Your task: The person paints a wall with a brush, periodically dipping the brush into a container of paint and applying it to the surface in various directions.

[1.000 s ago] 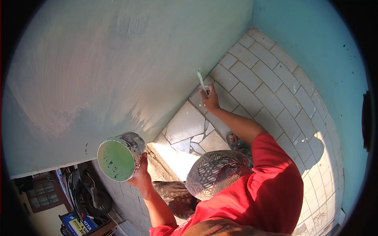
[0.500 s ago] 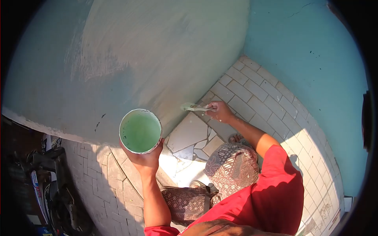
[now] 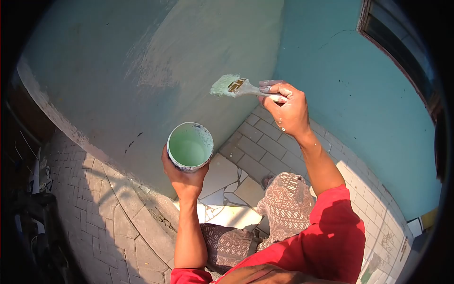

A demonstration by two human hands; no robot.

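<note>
My red shirt is filling the near edge of my view, and my two patterned trouser legs are showing bent just beyond it. My left hand is wrapping around the lower side of one paint tub, fingers closing on it from beneath and beside. The tub's round mouth is facing up toward me, and pale green paint is lying inside.

Farther out, my right hand is pinching one flat paintbrush by its pale handle, the grip narrow. The brush is hanging above and to the right of the tub, apart from it. Its long axis is running almost level across my view: the handle end is sloping slightly down to the right, and the green-coated bristles are pointing left. I cannot tell how near they are to the wall behind. Paint specks are dotting my right hand.

Below, grey floor tiles are meeting a patch of broken tile pieces, while paving stones are spreading to the left. Two walls are meeting in a corner: a patchy wall on the left and a turquoise wall on the right, with one window frame showing at upper right.
</note>
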